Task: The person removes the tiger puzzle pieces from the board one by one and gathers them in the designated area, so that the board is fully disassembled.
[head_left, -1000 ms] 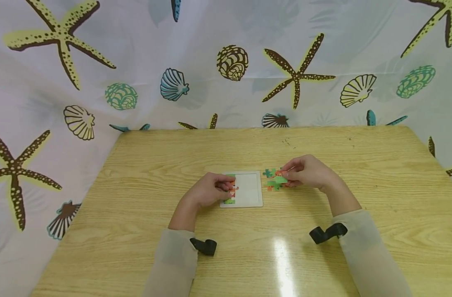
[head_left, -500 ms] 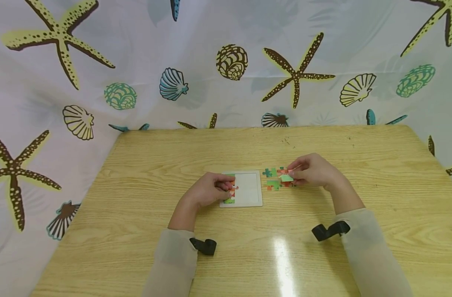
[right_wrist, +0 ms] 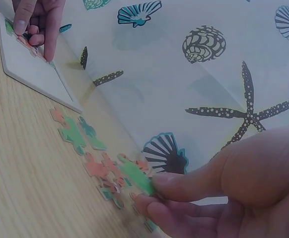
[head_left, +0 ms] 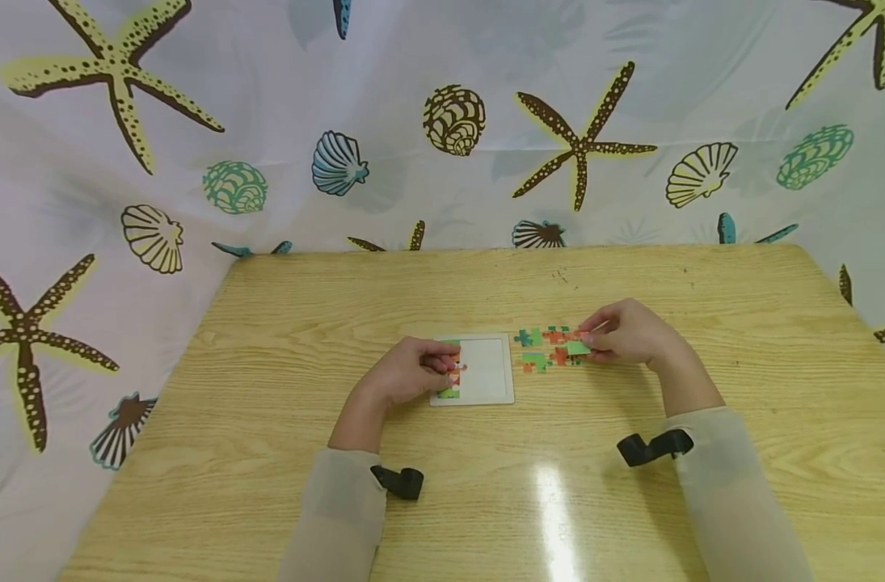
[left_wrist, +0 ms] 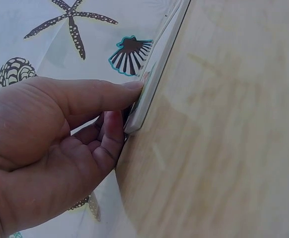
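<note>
In the head view my left hand [head_left: 406,372] rests on the left side of a white puzzle board [head_left: 488,372]. Thumb and index finger press along a column of green and orange puzzle pieces [head_left: 451,394], partly hidden; the middle fingers are bent between them. My right hand [head_left: 626,335] pinches a light green puzzle piece [head_left: 577,347] between thumb and fingers, just above the loose pieces. In the right wrist view this green piece [right_wrist: 137,176] is tilted over orange-red pieces [right_wrist: 96,167]. The left wrist view shows my left thumb [left_wrist: 100,96] lying over the board's edge [left_wrist: 152,94].
Loose puzzle pieces [head_left: 533,362] in green, teal and red lie in two rough rows right of the board. The wooden table [head_left: 340,299] ends at a white cloth [head_left: 384,81] printed with starfish and shells. Black straps [head_left: 656,447] sit on both wrists.
My right hand has moved a little to the right with the green piece, uncovering more red pieces beneath. The left hand and the board have stayed in place.
</note>
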Demonstrator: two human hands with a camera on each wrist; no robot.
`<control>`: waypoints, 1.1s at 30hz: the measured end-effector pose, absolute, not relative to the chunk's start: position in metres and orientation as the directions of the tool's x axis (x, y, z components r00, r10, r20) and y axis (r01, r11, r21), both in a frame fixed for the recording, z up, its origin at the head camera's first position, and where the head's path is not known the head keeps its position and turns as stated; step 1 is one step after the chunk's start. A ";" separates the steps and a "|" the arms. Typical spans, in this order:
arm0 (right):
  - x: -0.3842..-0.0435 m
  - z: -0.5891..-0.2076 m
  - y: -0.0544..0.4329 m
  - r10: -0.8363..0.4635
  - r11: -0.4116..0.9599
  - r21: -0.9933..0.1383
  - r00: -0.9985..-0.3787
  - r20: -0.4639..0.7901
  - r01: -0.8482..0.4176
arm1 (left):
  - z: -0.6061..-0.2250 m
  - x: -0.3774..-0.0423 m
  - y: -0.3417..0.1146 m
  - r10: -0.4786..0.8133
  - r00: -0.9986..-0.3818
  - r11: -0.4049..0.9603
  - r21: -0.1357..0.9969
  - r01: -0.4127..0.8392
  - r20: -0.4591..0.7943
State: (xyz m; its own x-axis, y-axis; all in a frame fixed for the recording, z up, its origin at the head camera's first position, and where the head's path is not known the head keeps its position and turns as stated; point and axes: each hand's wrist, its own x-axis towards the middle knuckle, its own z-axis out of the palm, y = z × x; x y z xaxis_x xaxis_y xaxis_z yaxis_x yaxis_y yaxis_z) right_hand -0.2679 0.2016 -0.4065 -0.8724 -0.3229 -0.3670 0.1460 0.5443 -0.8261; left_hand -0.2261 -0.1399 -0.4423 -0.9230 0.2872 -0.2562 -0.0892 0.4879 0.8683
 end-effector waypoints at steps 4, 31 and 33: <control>-0.269 -0.408 0.207 -0.298 0.565 -0.812 -0.882 -0.366 0.146 | -0.441 -0.226 -0.140 0.287 -0.922 0.483 0.870 -0.095 -0.260; -0.274 -0.407 0.230 -0.236 0.657 -0.731 -0.870 -0.432 0.185 | -0.440 -0.226 -0.140 0.283 -0.924 0.504 0.860 -0.085 -0.257; -0.275 -0.408 0.230 -0.227 0.662 -0.725 -0.871 -0.436 0.191 | -0.441 -0.226 -0.140 0.286 -0.923 0.502 0.861 -0.085 -0.258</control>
State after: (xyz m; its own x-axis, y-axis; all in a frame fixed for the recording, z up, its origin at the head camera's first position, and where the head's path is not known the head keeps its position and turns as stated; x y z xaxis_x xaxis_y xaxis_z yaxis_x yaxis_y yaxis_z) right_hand -0.2746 0.2299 -0.4079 -0.8708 -0.2265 -0.4363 0.1912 0.6616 -0.7251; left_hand -0.2262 -0.1399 -0.4408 -0.9229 0.2859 -0.2580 -0.0852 0.5017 0.8609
